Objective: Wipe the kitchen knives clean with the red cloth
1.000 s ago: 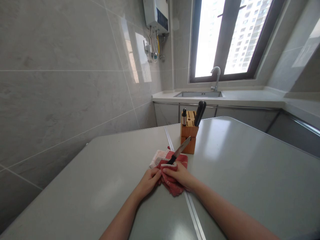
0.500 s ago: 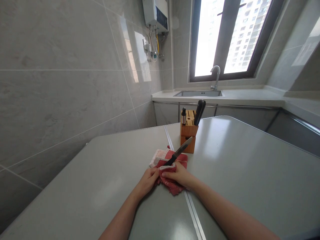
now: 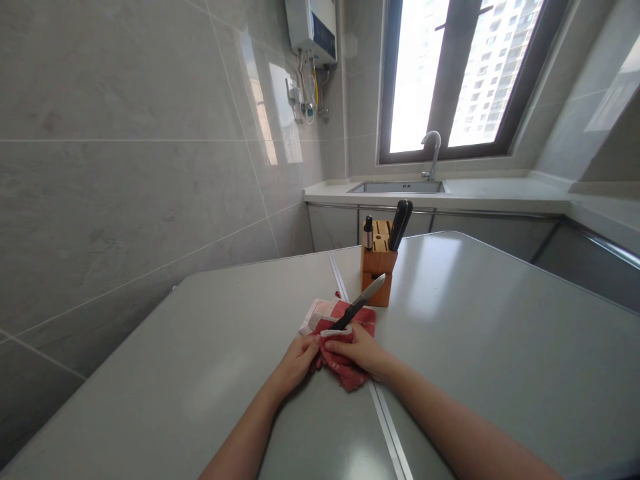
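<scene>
A red cloth (image 3: 345, 367) with a pale patterned side lies bunched on the grey table (image 3: 500, 347). My right hand (image 3: 363, 350) is closed on the cloth and on the black handle of a knife (image 3: 361, 301), whose blade points up and away toward the wooden knife block (image 3: 377, 267). My left hand (image 3: 295, 363) grips the cloth's left edge, fingers curled. The block stands just beyond the cloth and holds several black-handled tools.
A metal seam (image 3: 385, 427) runs down the table's middle. A tiled wall stands at the left. Beyond the table are a counter with a sink (image 3: 397, 188) and tap (image 3: 433, 153) under a window, and a water heater (image 3: 313, 27) on the wall.
The knife blade has shifted slightly within the cloth, its tip a little higher and further right than a second ago. Both hands stay in nearly the same place.
</scene>
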Demonstrator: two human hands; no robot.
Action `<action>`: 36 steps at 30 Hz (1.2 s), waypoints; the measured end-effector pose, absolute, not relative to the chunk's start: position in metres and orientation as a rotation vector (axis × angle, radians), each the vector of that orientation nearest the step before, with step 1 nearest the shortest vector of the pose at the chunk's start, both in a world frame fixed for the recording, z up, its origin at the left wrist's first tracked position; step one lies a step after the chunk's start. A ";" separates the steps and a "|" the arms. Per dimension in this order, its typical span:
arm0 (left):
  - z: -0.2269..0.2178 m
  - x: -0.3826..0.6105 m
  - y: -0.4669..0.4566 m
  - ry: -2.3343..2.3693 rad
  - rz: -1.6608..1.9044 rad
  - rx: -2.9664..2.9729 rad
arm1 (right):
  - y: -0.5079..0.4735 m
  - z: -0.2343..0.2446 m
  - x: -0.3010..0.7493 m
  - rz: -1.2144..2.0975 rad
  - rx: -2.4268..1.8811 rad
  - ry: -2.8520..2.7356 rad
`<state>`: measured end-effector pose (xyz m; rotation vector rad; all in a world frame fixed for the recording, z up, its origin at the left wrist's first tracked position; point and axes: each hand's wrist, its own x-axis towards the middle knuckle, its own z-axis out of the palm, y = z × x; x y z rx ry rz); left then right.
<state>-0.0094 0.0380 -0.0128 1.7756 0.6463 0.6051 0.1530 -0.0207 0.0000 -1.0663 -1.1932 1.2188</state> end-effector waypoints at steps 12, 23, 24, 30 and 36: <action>-0.013 -0.009 0.038 0.642 0.601 1.788 | -0.022 0.002 0.151 1.303 -1.015 -1.097; -0.018 -0.011 0.042 0.672 0.593 1.811 | -0.021 0.004 0.150 1.271 -0.939 -1.001; -0.017 -0.010 0.042 0.673 0.591 1.815 | -0.021 0.004 0.150 1.269 -0.937 -0.985; -0.016 -0.010 0.041 0.668 0.606 1.854 | -0.018 0.001 0.150 1.226 -0.927 -0.833; -0.013 -0.010 0.040 0.693 0.595 1.842 | -0.015 -0.001 0.150 1.297 -0.807 -0.673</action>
